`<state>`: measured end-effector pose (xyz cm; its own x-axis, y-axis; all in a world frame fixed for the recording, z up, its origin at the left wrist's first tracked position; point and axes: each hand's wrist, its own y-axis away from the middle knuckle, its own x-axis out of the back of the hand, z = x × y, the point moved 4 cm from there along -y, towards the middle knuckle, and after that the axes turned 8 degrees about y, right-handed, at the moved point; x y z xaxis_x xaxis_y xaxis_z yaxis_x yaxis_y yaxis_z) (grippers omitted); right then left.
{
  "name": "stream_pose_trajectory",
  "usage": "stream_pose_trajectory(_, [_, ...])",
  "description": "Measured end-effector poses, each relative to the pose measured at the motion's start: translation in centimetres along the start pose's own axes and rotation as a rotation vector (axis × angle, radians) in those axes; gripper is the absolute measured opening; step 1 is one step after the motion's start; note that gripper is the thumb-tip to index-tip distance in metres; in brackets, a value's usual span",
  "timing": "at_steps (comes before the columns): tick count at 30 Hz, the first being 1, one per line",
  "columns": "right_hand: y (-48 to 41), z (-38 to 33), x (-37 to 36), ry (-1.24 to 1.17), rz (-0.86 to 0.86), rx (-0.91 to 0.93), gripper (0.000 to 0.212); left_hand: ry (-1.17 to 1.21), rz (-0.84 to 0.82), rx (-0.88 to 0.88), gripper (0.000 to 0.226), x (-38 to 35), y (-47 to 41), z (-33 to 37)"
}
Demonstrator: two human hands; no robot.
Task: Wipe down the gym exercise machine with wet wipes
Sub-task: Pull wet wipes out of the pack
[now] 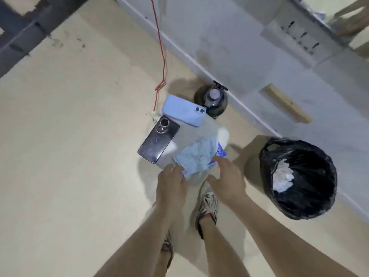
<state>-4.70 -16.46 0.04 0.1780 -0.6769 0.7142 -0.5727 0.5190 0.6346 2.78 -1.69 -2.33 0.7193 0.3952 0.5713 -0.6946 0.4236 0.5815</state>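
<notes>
A blue-and-white wet wipes pack [199, 154] lies on a small grey stool [189, 132] below me. My left hand [171, 182] touches the pack's near left corner, fingers curled at its edge. My right hand [227, 176] rests on the pack's near right edge, fingers spread. Whether either hand truly grips the pack is unclear. A dark metal frame of the gym machine [26, 31] crosses the top left corner.
Two phones lie on the stool: a dark one [157, 138] and a light blue one [183, 110]. A dark water bottle [212, 100] stands behind. A bin with a black liner [297, 176] holding used wipes stands right. A red cable [161, 56] hangs by the wall.
</notes>
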Motion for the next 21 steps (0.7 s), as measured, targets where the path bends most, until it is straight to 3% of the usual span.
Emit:
stream_pose_trajectory(3, [-4.5,2.6,-1.1,-0.142,0.047,-0.009,0.069,0.212,0.095,0.113,0.067,-2.7,-3.8,-0.3])
stream_pose_trajectory(6, [-8.3,4.1,-2.3,-0.410,-0.140,-0.116,0.075,0.438,0.114,0.285,0.078,-4.5,-6.1,-0.2])
stream_pose_trajectory(9, [-10.2,4.0,-2.8,-0.483,-0.104,-0.138,0.063,0.627,0.155,0.403,0.071,-3.7,-6.9,-0.1])
stream_pose_trajectory(11, [-10.5,4.6,-2.7,-0.544,-0.032,-0.234,0.046,0.840,0.116,0.450,0.061,-2.9,-6.5,0.4])
stream_pose_trajectory(14, [-9.1,4.3,-2.1,-0.662,-0.053,-0.322,0.020,1.041,0.080,0.468,0.047,-0.7,-4.8,1.9])
stream_pose_trajectory(17, [-6.5,1.9,0.8,-0.245,-0.033,-0.106,0.044,1.029,0.129,0.439,0.044,1.3,-2.9,3.2])
stream_pose_trajectory(21, [-2.8,-2.3,3.9,-0.138,-0.138,0.125,0.079,0.826,0.214,0.305,0.047,3.3,-0.9,5.7])
